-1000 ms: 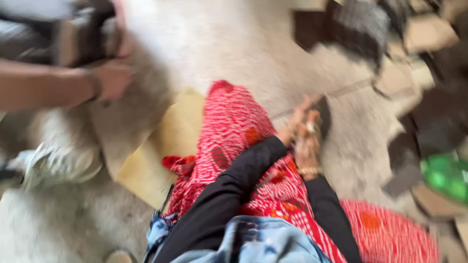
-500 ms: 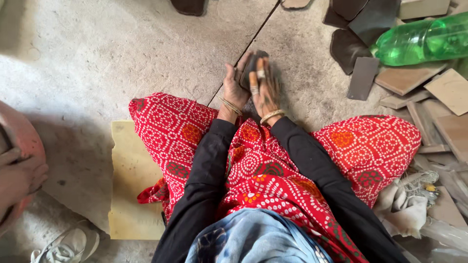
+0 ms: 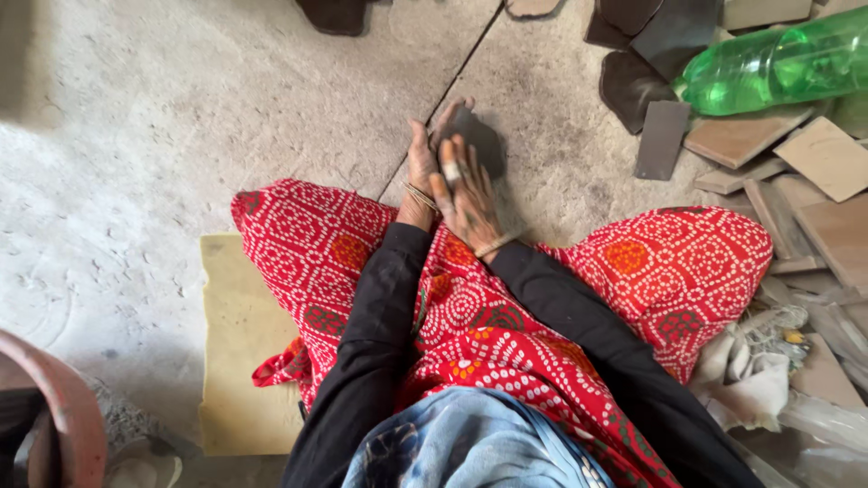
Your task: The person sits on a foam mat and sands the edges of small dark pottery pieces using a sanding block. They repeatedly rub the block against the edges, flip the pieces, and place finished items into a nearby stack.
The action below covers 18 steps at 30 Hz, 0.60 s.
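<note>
Dark flat piece [image 3: 479,137] is pressed against the concrete floor [image 3: 226,108] just past the knees, gripped by the left hand [image 3: 421,172] and right hand [image 3: 468,192]. It is judged stiff, light and thin, best held at its edges.

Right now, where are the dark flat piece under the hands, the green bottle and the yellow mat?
dark flat piece [image 3: 484,140], head view, bare upper face.
green bottle [image 3: 778,63], head view, mid-body.
yellow mat [image 3: 237,343], head view, bare middle.

Green bottle [image 3: 773,68] now farther right.
</note>
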Motion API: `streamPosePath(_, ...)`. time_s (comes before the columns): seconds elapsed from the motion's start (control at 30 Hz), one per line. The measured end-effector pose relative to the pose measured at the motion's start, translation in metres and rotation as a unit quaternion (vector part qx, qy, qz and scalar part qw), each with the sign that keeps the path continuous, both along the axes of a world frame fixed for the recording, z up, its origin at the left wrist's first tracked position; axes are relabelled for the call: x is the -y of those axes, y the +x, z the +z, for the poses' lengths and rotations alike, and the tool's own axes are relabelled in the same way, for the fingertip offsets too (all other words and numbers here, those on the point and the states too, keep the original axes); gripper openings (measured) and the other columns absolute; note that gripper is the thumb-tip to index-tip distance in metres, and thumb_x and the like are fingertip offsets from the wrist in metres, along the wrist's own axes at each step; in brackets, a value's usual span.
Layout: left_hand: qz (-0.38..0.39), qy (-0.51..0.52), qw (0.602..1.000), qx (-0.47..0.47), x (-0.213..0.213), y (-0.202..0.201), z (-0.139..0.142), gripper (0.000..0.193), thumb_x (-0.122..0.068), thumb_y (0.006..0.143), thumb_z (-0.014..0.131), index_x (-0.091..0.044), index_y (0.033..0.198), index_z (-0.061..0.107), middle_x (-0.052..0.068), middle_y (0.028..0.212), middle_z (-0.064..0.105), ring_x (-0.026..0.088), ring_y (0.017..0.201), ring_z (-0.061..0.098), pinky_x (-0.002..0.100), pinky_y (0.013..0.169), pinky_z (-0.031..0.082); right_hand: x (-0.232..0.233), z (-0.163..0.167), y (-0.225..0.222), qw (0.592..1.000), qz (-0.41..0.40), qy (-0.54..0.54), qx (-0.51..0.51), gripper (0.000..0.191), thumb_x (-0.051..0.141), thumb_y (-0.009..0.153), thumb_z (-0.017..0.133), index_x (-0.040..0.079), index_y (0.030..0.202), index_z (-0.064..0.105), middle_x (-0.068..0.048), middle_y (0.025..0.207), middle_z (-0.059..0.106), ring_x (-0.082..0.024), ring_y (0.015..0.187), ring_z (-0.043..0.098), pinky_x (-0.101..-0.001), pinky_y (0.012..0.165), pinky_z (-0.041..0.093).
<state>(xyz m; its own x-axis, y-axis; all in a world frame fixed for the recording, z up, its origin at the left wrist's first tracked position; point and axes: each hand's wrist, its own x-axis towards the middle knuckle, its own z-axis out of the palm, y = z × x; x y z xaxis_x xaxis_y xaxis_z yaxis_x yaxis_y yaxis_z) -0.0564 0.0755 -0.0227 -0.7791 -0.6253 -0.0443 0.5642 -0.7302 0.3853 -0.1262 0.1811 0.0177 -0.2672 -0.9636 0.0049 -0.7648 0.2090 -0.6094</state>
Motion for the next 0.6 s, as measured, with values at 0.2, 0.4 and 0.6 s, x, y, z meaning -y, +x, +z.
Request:
streamPosePath(0.2,0.025,0.038,0.999,0.022,-0.004,0.000,-0.002,0.097,-0.079,0.098,0.030,-0.005,0.159,0.040,0.014,0.164,0.042,0.033,0.153,0.038,0.048,0.127,0.032,-0.008,-0.006,0.002,0.993,-0.111,-0.020,-0.020,0.081,0.060,0.110,0.014,0.000,0.165,0.018,-0.027,0.170,0.019,-0.042,0.159,0.018,-0.0550,0.130,0.013)
streamPosePath(0.4,-0.017,0.110,0.993,0.039,-0.004,-0.008,0.002,0.076,-0.062,0.100,0.055,-0.006,0.150,0.045,0.016,0.150,0.050,0.035,0.137,0.049,0.054,0.120,0.040,-0.011,-0.011,-0.007,0.994,-0.113,0.007,0.009,0.083,0.065,0.107,0.019,0.004,0.163,0.023,-0.024,0.171,0.021,-0.039,0.160,0.019,-0.0489,0.133,0.019)
streamPosePath(0.6,-0.075,0.088,0.981,0.157,-0.004,-0.010,0.006,0.068,-0.054,0.096,0.069,-0.005,0.142,0.054,0.020,0.140,0.057,0.032,0.122,0.059,0.050,0.106,0.050,-0.012,-0.021,-0.014,0.984,-0.145,0.105,0.025,0.091,0.066,0.102,0.010,-0.001,0.164,0.010,-0.029,0.169,0.005,-0.041,0.157,0.006,-0.0504,0.126,0.008)
